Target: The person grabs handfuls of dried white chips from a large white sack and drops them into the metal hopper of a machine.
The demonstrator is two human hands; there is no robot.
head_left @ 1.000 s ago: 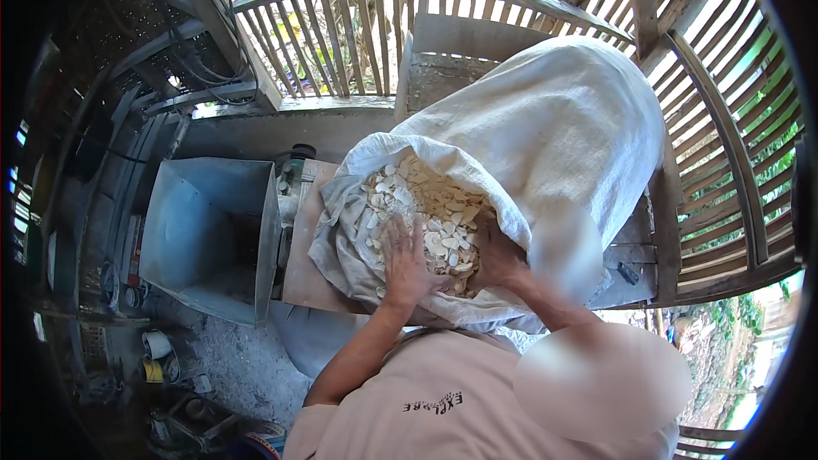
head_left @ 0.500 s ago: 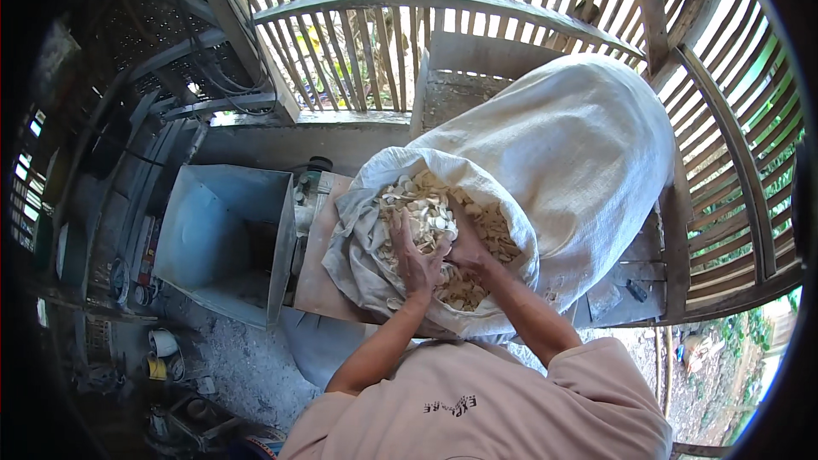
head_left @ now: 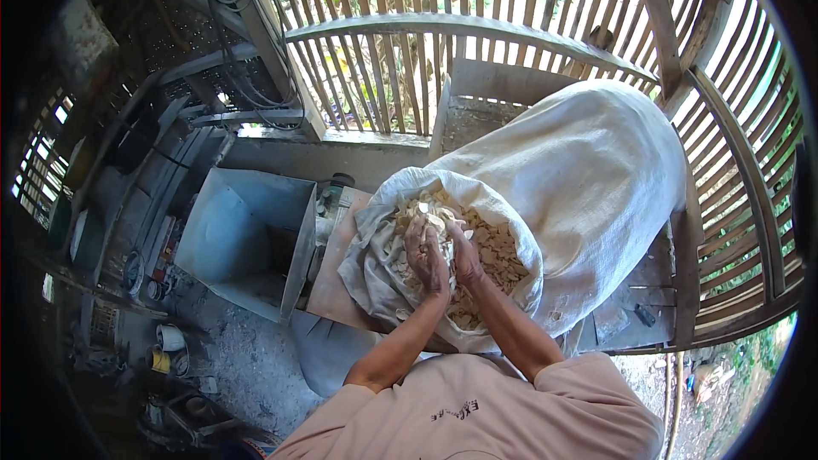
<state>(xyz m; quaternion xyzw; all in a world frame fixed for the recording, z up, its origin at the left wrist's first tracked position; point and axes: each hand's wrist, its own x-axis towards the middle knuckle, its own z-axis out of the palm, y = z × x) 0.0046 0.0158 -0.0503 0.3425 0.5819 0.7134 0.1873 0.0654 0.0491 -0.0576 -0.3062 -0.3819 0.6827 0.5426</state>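
Both hands worked in the middle of the frame. Left hand (head_left: 428, 257) and right hand (head_left: 465, 257) were cupped side by side, fingers curled inward and pointing up the frame, a heap of pale chips (head_left: 435, 218) held between them. More of the same chips lay below and around the hands, inside the gathered mouth of a white sack (head_left: 361, 243), center of frame. A bulging white cloth body (head_left: 596, 179) spread to the upper right; could not tell whether it was one piece with the mouth.

Step in hand, by my reading: scooping, with the double handful gathered just over the pile. The next move seemed to call for palms kept pressed together and level, since loose flakes could slip out between the fingers or over the tips.

Left of the sack, an open sheet-metal hopper (head_left: 223, 217) stood near, beside a flat board (head_left: 329, 290) partly under the sack's edge.
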